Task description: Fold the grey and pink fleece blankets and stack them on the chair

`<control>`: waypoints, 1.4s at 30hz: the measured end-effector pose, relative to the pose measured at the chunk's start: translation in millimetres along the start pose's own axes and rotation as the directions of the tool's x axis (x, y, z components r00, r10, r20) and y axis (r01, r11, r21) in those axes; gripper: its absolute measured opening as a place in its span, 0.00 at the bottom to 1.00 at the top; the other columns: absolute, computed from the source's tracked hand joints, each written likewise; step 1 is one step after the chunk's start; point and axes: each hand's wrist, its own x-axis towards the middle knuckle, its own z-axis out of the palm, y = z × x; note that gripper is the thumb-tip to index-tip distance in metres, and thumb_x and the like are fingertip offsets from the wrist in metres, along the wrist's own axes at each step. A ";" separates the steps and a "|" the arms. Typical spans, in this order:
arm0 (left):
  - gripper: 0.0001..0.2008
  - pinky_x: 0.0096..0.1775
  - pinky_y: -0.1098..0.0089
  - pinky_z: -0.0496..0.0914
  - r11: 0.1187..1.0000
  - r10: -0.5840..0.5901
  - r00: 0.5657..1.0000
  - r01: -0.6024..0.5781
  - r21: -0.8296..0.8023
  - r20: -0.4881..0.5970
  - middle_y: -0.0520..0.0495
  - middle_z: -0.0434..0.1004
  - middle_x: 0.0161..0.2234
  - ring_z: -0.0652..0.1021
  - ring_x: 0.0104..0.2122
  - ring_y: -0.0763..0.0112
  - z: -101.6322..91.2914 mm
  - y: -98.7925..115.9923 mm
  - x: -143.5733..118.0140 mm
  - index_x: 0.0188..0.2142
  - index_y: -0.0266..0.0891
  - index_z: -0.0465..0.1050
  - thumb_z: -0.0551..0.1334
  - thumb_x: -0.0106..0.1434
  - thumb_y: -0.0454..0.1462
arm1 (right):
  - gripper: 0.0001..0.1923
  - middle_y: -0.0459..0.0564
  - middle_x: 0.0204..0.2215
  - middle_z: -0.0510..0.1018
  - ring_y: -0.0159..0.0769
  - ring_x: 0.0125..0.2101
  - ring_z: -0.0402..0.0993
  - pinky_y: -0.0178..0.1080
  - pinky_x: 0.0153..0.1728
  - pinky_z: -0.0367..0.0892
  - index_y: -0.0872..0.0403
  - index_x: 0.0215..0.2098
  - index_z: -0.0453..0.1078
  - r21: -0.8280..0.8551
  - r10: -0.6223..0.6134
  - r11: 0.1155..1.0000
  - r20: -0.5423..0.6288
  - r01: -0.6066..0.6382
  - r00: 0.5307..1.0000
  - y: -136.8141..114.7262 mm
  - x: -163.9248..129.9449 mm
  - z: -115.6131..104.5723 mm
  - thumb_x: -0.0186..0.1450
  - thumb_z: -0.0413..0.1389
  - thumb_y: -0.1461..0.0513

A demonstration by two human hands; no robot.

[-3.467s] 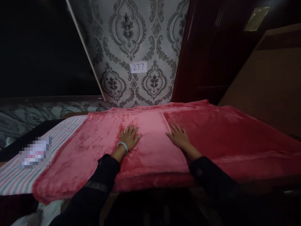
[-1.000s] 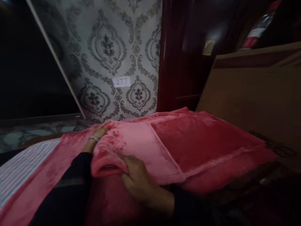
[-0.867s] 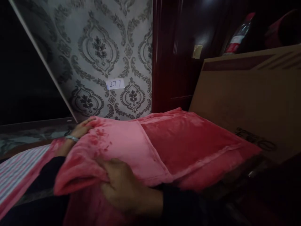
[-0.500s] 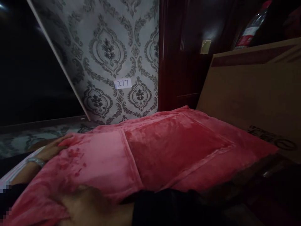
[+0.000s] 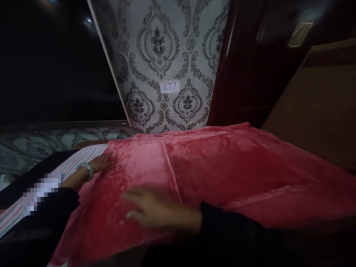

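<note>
The right hand [image 5: 155, 213] lies flat with fingers spread on the near part of the pink blanket [image 5: 222, 167], blurred. The left hand [image 5: 96, 165], open and flat, presses the blanket's left edge, a bracelet [image 5: 88, 170] on its wrist. The blanket lies folded over itself across the surface; judging from its seams, the fold looks laid, with smoothing left. Beside it on the left lies a striped cloth [image 5: 69, 167]; behind stand patterned wallpaper [image 5: 167, 48] with a numbered label [image 5: 169, 86] and a cardboard box [image 5: 319, 111] on the right
</note>
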 end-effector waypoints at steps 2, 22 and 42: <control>0.28 0.58 0.61 0.68 0.999 0.042 0.990 -0.037 -0.034 0.138 0.30 0.77 0.55 0.75 0.58 0.47 4.8 23.7 -0.1 0.49 0.26 0.77 0.70 0.54 0.44 | 0.30 0.57 0.66 0.66 0.46 0.66 0.60 0.52 0.66 0.54 0.52 0.68 0.62 -0.117 0.063 0.991 0.020 -0.060 0.998 14.0 -3.6 -20.6 0.70 0.56 0.56; 0.31 0.66 0.40 0.45 0.888 0.256 0.927 -0.337 0.311 0.273 0.38 0.48 0.73 0.51 0.71 0.45 151.0 132.7 -34.7 0.72 0.42 0.52 0.49 0.72 0.47 | 0.12 0.51 0.37 0.80 0.39 0.38 0.76 0.43 0.44 0.71 0.55 0.42 0.79 -0.158 0.250 0.946 -0.205 -0.284 0.946 108.0 -94.8 -114.8 0.63 0.56 0.68; 0.33 0.65 0.40 0.52 0.824 0.296 0.922 -0.378 0.422 0.249 0.40 0.51 0.72 0.55 0.71 0.46 153.2 122.5 -10.5 0.72 0.40 0.53 0.42 0.70 0.45 | 0.26 0.62 0.59 0.73 0.47 0.60 0.66 0.49 0.62 0.58 0.59 0.61 0.69 -0.178 0.435 0.425 -0.820 -0.888 0.372 164.7 -213.4 -273.0 0.65 0.52 0.65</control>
